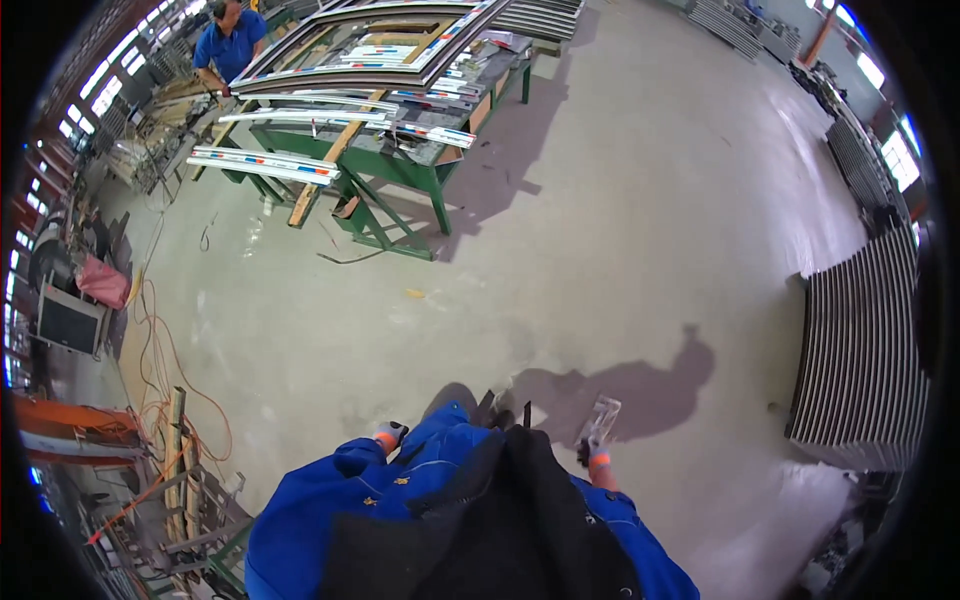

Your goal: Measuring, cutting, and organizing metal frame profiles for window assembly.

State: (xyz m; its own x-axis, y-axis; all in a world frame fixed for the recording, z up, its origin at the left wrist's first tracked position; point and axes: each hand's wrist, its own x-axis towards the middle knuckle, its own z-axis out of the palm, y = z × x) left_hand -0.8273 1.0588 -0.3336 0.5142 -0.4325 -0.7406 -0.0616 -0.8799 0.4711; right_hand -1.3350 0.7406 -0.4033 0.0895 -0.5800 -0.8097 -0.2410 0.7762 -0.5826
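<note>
Along the left edge of the concrete floor (620, 200) you have a tangle of orange cable (160, 350) and a wooden rack (185, 470) of metal offcuts.

Your left hand (389, 435), in a grey glove with an orange cuff, hangs low beside your blue jacket (330, 500). It looks empty, but it is too small in view to say how far the fingers are curled.

Towards the far left corner of the floor stands a green steel workbench (400, 175), loaded with long white profiles (265, 165) and dark curved frames (380, 60); a person in a blue shirt (230, 40) leans over its far end.

Your right hand (596, 455), gloved the same way, is closed around a small pale, flat piece (603, 412) that sticks up above the fingers, just right of your dark apron (500, 520). Your shadow (620, 385) lies on the floor beyond it.

At the right edge of the floor sits a stack of grey metal profiles (860, 350), well apart from you.
</note>
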